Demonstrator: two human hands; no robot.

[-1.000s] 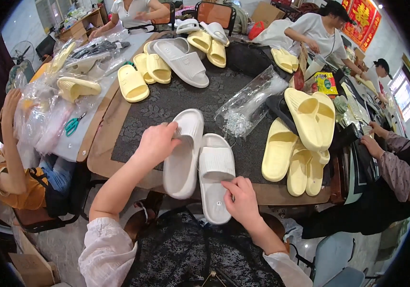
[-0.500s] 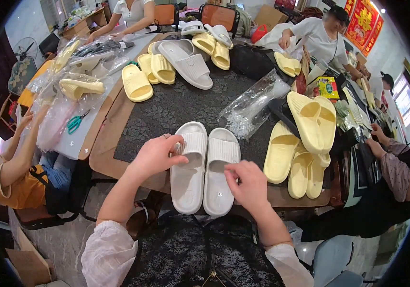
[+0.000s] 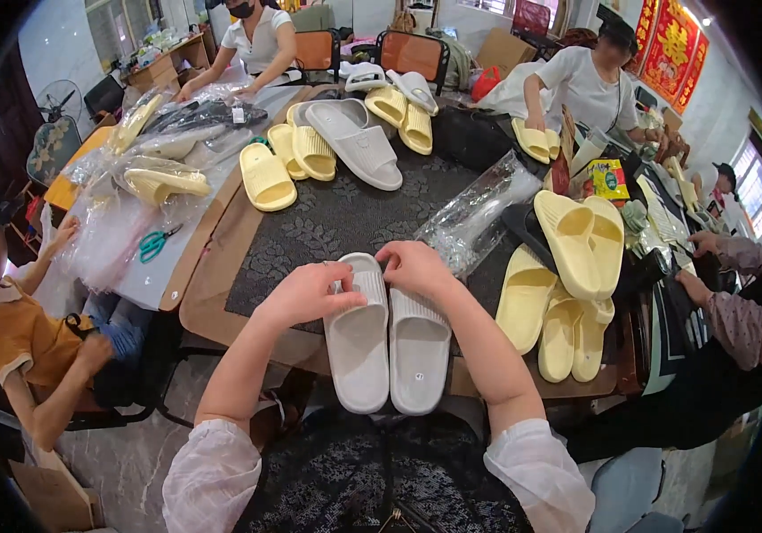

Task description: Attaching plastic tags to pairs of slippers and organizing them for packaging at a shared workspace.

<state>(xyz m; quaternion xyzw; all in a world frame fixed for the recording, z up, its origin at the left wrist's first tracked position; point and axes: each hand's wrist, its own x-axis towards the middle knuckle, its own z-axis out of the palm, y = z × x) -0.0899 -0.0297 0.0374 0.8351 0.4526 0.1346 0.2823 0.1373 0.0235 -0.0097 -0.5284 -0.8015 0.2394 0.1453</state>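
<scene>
A pair of light grey slide slippers lies side by side at the table's near edge, toes away from me, heels reaching past the edge. On the left slipper, my left hand grips the strap from its outer side, thumb at the strap's opening. My right hand is bent over the toe end of the right slipper, its fingers closed at the strap near the gap between the pair. The hand hides part of that toe. A small round white sticker shows on the right insole.
Yellow slippers are stacked to the right, beside a clear plastic bag. More yellow slippers and a grey pair stand at the back. Green scissors and bagged slippers lie left. Other people work around the table.
My right hand has moved from beside the right slipper up and left to its toe end. My left hand stays on the left strap. The person at left has lowered an arm.
</scene>
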